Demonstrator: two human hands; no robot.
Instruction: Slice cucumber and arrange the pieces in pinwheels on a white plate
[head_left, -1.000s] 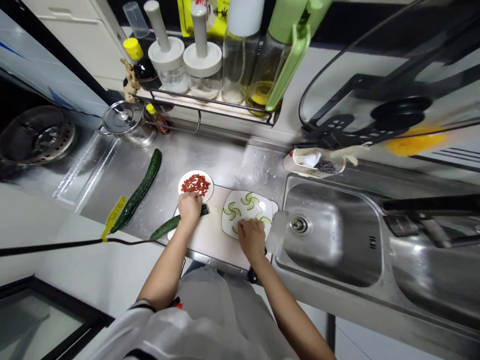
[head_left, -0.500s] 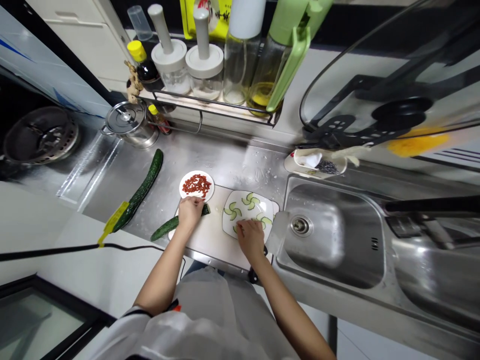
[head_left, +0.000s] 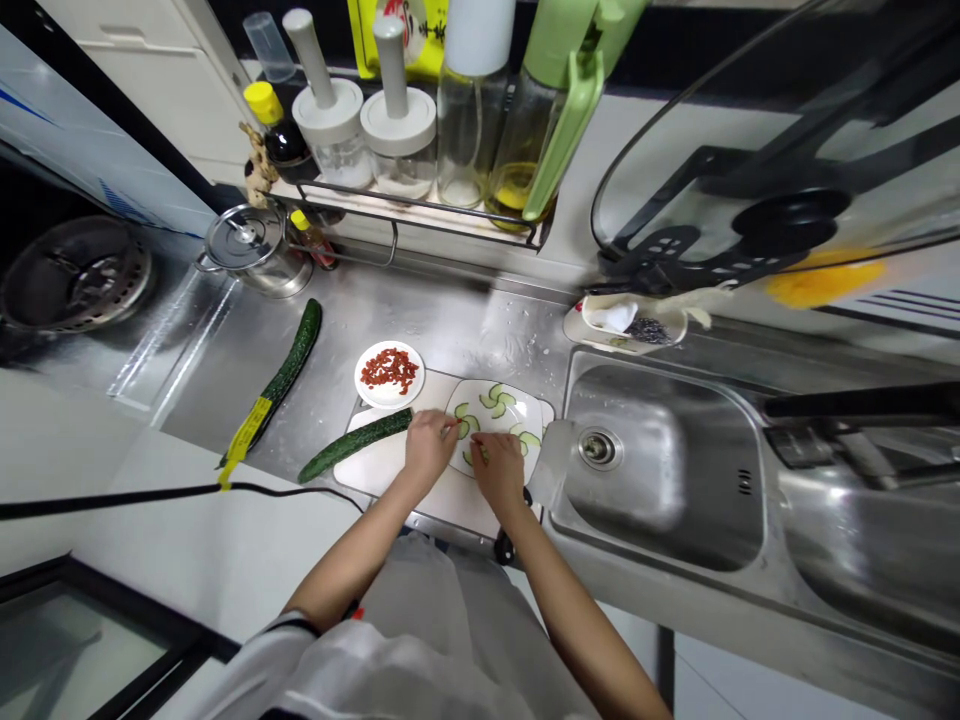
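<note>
My left hand (head_left: 430,447) is at the left edge of a white plate (head_left: 530,410), its fingertips pinched on a tiny red piece, likely a red berry. My right hand (head_left: 499,474) reaches over the plate's front part with thumb and finger pinched; a small red bit shows at its fingertips. Green cucumber slices (head_left: 497,400) lie on the plate in curved pinwheel groups. Behind and left of my left hand stands a small white dish (head_left: 390,401) of red berries. One cucumber (head_left: 355,444) rests partly on the white cutting board (head_left: 386,468).
Another cucumber (head_left: 298,352) lies at the left, beside a yellow tag (head_left: 247,430) on a black cord. A lidded steel pot (head_left: 259,255) stands farther back. The sink (head_left: 667,460) is at the right. Jars and bottles fill a rack (head_left: 420,207) along the wall.
My left hand has moved right, from the berry dish to the plate's left edge. My right hand has stayed over the plate. The camera view has shifted slightly.
</note>
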